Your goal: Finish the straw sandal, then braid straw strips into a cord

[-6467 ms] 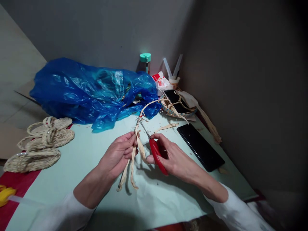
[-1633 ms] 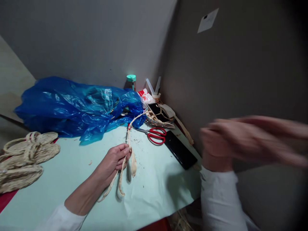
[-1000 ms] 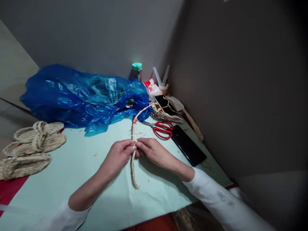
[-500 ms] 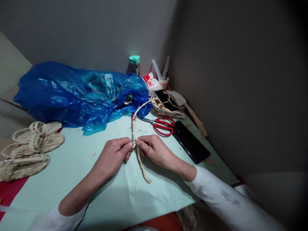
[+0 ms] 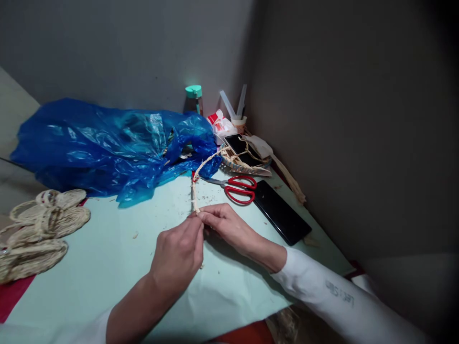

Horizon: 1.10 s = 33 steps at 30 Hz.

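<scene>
A thin, pale cord of twisted straw runs from the far side of the table toward me. My right hand pinches it between thumb and fingers. Closed and turned knuckles-up, my left hand meets the right fingertips at the same spot on the cord. The cord's near end is hidden behind my left hand. A bit of red shows where the cord bends at the table's far side. Just beyond my right hand lie red-handled scissors.
Right of the scissors lies a black phone. Behind them is a shallow basket with straw and a dark device. A blue plastic bag fills the back left. Woven straw sandals lie at left. A green-lidded bottle stands by the wall.
My left hand has turned over and come nearer, knuckles now up. The cord's loose tail, which hung between my hands, no longer shows. The view has shifted slightly.
</scene>
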{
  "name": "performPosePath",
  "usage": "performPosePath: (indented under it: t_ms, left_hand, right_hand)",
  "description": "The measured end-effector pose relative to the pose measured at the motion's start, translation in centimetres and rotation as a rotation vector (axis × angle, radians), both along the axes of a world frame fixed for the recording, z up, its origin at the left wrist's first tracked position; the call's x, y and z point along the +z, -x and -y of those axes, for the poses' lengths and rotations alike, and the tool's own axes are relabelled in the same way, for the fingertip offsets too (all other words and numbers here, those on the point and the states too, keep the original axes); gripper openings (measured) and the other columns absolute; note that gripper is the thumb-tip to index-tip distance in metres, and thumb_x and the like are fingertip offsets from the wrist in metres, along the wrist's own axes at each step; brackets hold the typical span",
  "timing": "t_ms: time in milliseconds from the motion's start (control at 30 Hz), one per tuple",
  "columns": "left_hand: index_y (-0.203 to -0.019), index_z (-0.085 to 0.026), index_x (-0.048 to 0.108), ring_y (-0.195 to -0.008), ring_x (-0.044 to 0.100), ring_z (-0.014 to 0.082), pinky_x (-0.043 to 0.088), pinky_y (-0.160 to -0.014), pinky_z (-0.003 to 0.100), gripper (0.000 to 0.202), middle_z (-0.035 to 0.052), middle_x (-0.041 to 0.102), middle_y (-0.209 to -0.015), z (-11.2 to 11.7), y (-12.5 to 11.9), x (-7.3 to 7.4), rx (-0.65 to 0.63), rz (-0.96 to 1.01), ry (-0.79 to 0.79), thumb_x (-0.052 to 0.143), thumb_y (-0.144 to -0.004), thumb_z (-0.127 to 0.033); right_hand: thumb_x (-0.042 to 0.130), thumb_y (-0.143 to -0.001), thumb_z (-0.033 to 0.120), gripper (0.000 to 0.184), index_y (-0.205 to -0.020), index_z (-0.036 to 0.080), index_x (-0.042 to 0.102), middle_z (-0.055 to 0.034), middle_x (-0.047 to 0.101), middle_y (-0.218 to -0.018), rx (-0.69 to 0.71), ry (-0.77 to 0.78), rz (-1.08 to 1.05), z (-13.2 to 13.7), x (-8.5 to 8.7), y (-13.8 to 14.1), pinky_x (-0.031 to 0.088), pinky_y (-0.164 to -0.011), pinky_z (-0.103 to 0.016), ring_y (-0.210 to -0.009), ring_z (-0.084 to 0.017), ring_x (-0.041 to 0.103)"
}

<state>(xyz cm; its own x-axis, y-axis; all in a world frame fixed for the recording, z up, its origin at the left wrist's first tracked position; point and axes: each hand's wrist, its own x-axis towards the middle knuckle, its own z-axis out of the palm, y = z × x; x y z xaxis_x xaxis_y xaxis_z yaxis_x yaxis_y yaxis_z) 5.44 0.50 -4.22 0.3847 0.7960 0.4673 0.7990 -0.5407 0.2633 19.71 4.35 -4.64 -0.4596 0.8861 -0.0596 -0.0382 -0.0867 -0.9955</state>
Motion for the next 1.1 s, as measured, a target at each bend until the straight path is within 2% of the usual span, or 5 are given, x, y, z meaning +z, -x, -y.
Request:
performPosePath:
  t_ms: [100,233,367,500,1100]
  left_hand:
    - [-0.065,-0.016,0.058,-0.049,0.051,0.0126,0.035,-0.054,0.028,0.026,0.0003,0.056,-0.057,0.2,0.3,0.7,-0.071,0.084,0.029,0.047,-0.089,-0.016]
    - [-0.062,-0.018,0.056,-0.058,0.049,0.0131,0.036,-0.062,0.028,0.031,-0.0003,0.053,-0.060,-1.1,1.5,2.0,0.192,0.384,0.189,0.048,-0.091,-0.024]
    - [-0.091,-0.019,0.062,-0.078,0.056,0.0151,0.041,-0.075,0.027,0.013,0.0015,0.062,-0.080,-3.0,2.0,1.4,0.001,0.800,0.827,0.055,-0.088,-0.030]
    - [-0.091,-0.016,0.058,-0.050,0.034,0.0068,0.025,-0.048,0.020,0.018,-0.0019,0.054,-0.065,-3.4,1.8,0.1,-0.104,1.046,1.192,0.058,-0.087,-0.034]
    - [-0.059,-0.014,0.064,-0.042,0.021,0.0060,0.010,-0.046,0.027,0.030,-0.0069,0.031,-0.043,-2.3,1.7,-0.7,0.241,0.903,0.957,0.065,-0.078,-0.038]
  right_hand:
    - [0.058,-0.083,0.035,0.025,-0.080,0.012,0.065,-0.0007,0.059,-0.068,-0.035,0.074,-0.100,0.1,0.2,0.2,0.039,-0.067,-0.025,-0.065,-0.012,0.051]
    - [0.053,-0.088,0.033,0.028,-0.071,0.013,0.064,-0.0020,0.060,-0.070,-0.053,0.022,-0.071,0.2,0.4,0.3,0.039,-0.069,-0.024,-0.067,-0.012,0.050]
    - [0.045,-0.094,0.028,0.032,-0.067,0.014,0.056,0.0003,0.053,-0.067,0.022,-0.069,-0.018,0.3,0.3,-0.1,0.034,-0.061,-0.022,-0.060,-0.009,0.042]
    - [0.039,-0.097,0.023,0.026,-0.079,0.015,0.055,0.0011,0.054,-0.070,0.156,-0.115,0.038,0.1,0.4,-0.7,0.034,-0.061,-0.021,-0.060,-0.009,0.044]
    - [0.034,-0.098,0.029,0.028,-0.089,0.017,0.057,-0.0071,0.064,-0.061,-0.002,-0.722,1.202,2.2,2.2,-0.6,0.011,-0.053,-0.033,-0.044,-0.015,0.043]
